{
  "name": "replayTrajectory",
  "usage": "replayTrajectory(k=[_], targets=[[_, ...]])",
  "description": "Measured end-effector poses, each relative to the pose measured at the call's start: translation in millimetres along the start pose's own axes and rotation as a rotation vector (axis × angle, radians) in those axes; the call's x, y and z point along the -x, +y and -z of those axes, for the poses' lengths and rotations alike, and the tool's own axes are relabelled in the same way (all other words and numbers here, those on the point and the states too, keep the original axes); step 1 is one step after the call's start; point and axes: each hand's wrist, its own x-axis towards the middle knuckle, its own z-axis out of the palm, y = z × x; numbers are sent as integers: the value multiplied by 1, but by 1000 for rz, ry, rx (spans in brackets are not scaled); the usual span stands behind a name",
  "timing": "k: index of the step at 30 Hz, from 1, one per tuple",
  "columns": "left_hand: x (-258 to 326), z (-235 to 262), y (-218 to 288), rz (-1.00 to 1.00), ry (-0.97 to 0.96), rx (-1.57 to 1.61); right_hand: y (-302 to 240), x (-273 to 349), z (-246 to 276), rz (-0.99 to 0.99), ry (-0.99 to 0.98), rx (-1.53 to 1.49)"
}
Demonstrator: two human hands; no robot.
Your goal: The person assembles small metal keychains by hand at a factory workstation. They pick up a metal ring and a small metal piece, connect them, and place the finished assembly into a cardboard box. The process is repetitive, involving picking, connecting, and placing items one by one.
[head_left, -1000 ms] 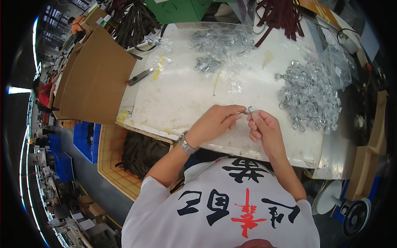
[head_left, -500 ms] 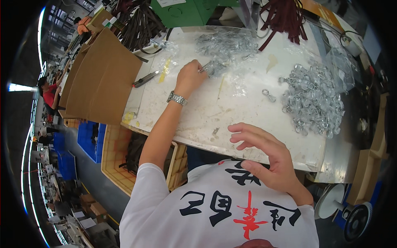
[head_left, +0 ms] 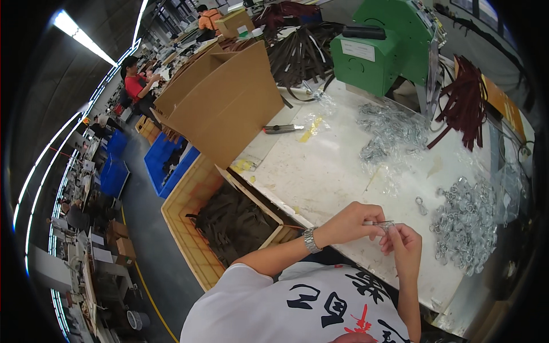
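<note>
My left hand (head_left: 366,221), with a metal watch (head_left: 311,240) on its wrist, is closed in a pinch near the table's front edge. My right hand (head_left: 405,246) meets it there, fingers closed too. Between the fingertips sits a small metal piece in clear plastic (head_left: 388,225); its exact kind is too small to tell. Right of my hands lies a heap of metal snap hooks (head_left: 466,226) in clear wrapping. One loose snap hook (head_left: 421,206) rests beside that heap. Farther back is a pile of small clear plastic packets (head_left: 392,131) with metal parts.
A utility knife (head_left: 284,129) lies near a tall cardboard box (head_left: 229,103) on the left. A green machine (head_left: 372,57) stands at the back, dark red straps (head_left: 466,103) right of it. Below the table's left edge is a yellow crate (head_left: 194,251) of dark strips.
My left hand has come back from the packet pile toward me with a small piece. My open right hand has closed and joined it. The view has swung left.
</note>
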Motion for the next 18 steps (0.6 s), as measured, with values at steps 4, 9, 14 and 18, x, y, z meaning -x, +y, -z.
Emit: replayTrajectory(k=[4, 9, 14, 18], targets=[[-2, -4, -6, 35, -28, 200, -1, 6, -1, 24, 73, 44], [-3, 0, -16, 284, -174, 468, -1, 6, 4, 113, 130, 149], [1, -14, -12, 195, 22, 260, -3, 5, 0, 84, 143, 62], [-3, -21, -18, 9, 217, 5, 1, 5, 10, 113, 159, 64]])
